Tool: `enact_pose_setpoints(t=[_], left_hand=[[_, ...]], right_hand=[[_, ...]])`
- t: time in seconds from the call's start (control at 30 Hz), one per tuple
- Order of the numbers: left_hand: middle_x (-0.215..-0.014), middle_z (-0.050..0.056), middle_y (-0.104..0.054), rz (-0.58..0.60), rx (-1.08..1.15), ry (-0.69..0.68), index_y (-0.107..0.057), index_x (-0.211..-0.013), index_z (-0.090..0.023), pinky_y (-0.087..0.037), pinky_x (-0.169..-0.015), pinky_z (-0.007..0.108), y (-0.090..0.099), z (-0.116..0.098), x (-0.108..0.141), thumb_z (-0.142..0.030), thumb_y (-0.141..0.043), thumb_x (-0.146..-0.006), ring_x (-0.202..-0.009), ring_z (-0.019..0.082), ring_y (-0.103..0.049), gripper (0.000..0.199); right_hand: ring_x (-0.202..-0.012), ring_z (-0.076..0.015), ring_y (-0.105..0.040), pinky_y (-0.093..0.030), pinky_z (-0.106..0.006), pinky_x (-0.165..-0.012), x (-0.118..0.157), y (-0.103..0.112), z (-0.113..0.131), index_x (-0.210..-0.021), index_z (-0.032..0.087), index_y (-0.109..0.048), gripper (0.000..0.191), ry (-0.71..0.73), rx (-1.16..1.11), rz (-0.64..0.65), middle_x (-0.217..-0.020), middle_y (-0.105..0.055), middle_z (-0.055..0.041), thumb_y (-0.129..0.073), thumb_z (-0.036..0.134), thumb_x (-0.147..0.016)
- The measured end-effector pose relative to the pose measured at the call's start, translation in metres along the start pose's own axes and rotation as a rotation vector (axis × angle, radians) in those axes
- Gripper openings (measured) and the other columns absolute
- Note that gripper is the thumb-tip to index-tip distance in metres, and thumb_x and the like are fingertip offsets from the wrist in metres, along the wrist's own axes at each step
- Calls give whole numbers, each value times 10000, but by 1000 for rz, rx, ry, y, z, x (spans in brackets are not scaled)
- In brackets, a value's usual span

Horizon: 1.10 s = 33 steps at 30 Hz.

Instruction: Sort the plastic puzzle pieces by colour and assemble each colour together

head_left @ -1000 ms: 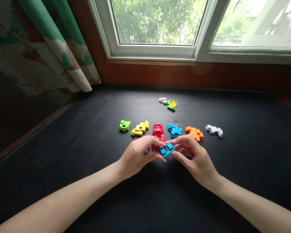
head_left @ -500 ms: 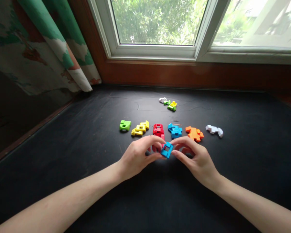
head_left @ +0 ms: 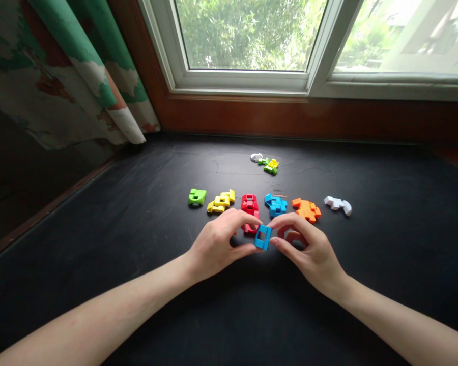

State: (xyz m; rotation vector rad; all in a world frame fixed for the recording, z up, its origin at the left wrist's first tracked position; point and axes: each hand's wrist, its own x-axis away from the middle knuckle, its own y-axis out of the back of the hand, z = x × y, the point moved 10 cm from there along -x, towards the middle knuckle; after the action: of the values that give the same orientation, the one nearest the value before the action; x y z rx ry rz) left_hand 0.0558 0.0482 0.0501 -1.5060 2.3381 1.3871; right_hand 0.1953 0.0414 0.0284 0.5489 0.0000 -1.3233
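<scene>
- The left hand (head_left: 216, 241) and the right hand (head_left: 309, 249) are close together, and their fingers pinch the same thing from both sides.
- They hold up a blue plastic frame (head_left: 263, 237), a small square ring with a square hole.
- The frame is in the air, above the middle of the black bench (head_left: 80, 239), near the front of the row.
- A red folded block toy (head_left: 250, 209) sits just behind the left hand, and the fingers hide part of it.
- To its left are a yellow block toy (head_left: 221, 202) and a green block toy (head_left: 197, 196).
- To its right are a blue block toy (head_left: 275, 205), an orange block toy (head_left: 306, 210) and a white block toy (head_left: 338, 206).
- A small pile of white, green and yellow pieces (head_left: 265, 163) lies farther back, toward the window (head_left: 248, 35).
</scene>
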Motion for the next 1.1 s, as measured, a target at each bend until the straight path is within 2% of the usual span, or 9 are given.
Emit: enact_pose_setpoints(t=[0.17,0.37,0.57,0.7,0.8,0.87,0.97,1.1], left_hand=[[-978,51,-698,-15,4,31,-620,-1032,-177,-531,-719,275,2,2,1,-232,-776,-794,-837,170,-643,290],[-952,49,-687,-22,17,48,-619,-999,-173,-517,-691,270,2,6,2,-268,-811,-766,-854,184,-659,317],[-943,42,-692,-27,11,44,-611,-974,-174,-521,-690,267,1,9,2,-302,-830,-746,-852,184,-667,341],[-921,42,-690,-29,-11,23,-620,-965,-167,-524,-684,257,2,8,1,-302,-780,-805,-830,172,-655,263],[-904,47,-698,-15,-38,-27,-630,-942,-164,-528,-703,260,2,2,-1,-310,-704,-877,-829,170,-650,176],[-901,50,-704,-5,-58,-74,-635,-953,-164,-532,-744,273,1,-3,-1,-311,-666,-907,-847,173,-650,157],[-929,55,-712,18,-79,-119,-642,-987,-166,-528,-811,296,-2,-8,-1,-291,-647,-922,-882,183,-641,141],[-952,61,-717,51,-81,-136,-651,-998,-160,-525,-844,308,-6,-10,1,-269,-638,-928,-903,191,-625,130]], right_hand=[[-803,-169,-616,-530,-283,-640,0,-6,0,-1070,230,-596,184,-11,-5,52,-1047,-649,-54,-659,255,-899],[-811,-175,-613,-505,-260,-578,1,-9,1,-1091,221,-582,261,-9,23,81,-1011,-638,-54,-695,293,-866],[-837,-184,-660,-534,-281,-640,1,-12,-1,-1144,234,-585,257,-41,-3,116,-968,-683,-40,-655,286,-902],[-896,-197,-663,-554,-309,-734,1,-11,0,-1182,237,-599,254,-61,8,125,-1047,-696,-55,-602,287,-933],[-903,-197,-663,-549,-285,-708,-2,-5,2,-1119,231,-626,192,-61,-16,97,-1057,-695,-59,-549,291,-954],[-828,-181,-658,-526,-261,-636,-6,2,3,-1055,223,-642,167,-70,-2,80,-1009,-693,-51,-522,283,-955],[-710,-167,-629,-481,-263,-574,-13,12,0,-947,209,-655,162,-103,112,96,-901,-690,-38,-505,268,-932],[-703,-186,-626,-473,-292,-604,-20,18,-5,-877,203,-657,170,-140,289,169,-822,-693,-34,-494,243,-899]])
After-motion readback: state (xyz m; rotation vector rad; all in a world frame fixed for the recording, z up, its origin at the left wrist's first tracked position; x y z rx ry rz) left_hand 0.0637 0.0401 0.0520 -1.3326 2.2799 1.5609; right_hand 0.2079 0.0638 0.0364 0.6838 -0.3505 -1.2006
